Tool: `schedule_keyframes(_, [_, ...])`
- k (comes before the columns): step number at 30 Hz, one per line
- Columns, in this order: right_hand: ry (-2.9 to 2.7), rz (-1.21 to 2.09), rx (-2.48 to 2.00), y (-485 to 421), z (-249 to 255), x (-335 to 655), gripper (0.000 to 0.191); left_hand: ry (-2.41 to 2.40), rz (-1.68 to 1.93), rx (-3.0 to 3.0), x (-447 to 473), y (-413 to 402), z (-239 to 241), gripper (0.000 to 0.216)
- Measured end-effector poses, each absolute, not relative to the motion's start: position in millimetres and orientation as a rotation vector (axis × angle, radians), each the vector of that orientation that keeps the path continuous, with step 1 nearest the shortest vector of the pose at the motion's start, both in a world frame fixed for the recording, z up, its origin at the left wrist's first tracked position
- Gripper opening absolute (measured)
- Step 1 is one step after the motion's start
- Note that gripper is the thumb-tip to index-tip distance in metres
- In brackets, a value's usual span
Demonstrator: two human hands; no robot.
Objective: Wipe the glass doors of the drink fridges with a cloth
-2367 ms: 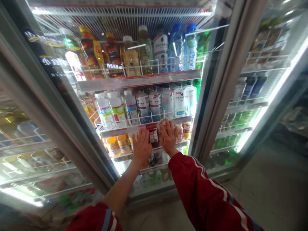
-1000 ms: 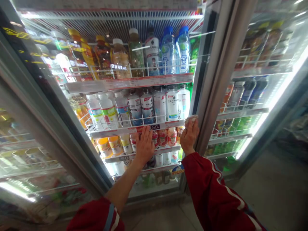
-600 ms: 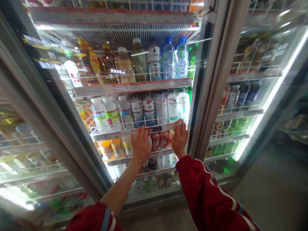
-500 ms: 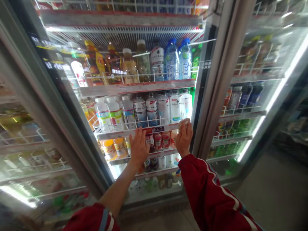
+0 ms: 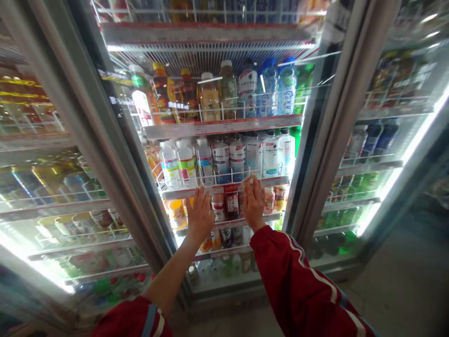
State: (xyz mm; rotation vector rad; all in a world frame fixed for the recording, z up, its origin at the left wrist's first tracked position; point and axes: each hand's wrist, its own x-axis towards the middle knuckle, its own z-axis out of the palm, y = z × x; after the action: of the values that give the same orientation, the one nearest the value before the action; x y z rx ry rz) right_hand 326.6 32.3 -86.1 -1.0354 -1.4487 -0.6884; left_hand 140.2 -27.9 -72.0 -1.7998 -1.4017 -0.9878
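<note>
Left hand [image 5: 201, 217] and right hand [image 5: 254, 206] at one glass door [image 5: 224, 255], one crumpled cloth [image 5: 249, 179] under the right

Left grip flat, fingers apart; right grip closed over the cloth, which lies against the glass by the middle shelf edge [image 5: 178, 193]; two blue-capped bottles [image 5: 287, 89] stand above; free glass runs between the hands and rightward to the metal frame [image 5: 345, 112]

The right hand [image 5: 254, 203] has moved the cloth [image 5: 249, 179] leftward.
</note>
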Motion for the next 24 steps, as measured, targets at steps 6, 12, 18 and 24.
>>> schedule_keyframes(6, [-1.464,-0.609,-1.000,28,-89,298,0.048,-1.365,-0.986,-1.782,126,-35,-75,0.049])
schedule_keyframes(12, [-1.712,-0.355,-0.814,3,-87,243,0.049,-1.156,-0.971,-1.874,123,-39,-76,0.046])
schedule_keyframes(18, [-1.726,-0.102,-0.606,-9,-76,234,0.053,-1.012,-1.017,-1.890,123,-29,-74,0.044])
schedule_keyframes(24, [-1.762,-0.107,-0.589,-8,-73,251,0.057,-0.993,-0.937,-1.830,122,-8,-74,0.039])
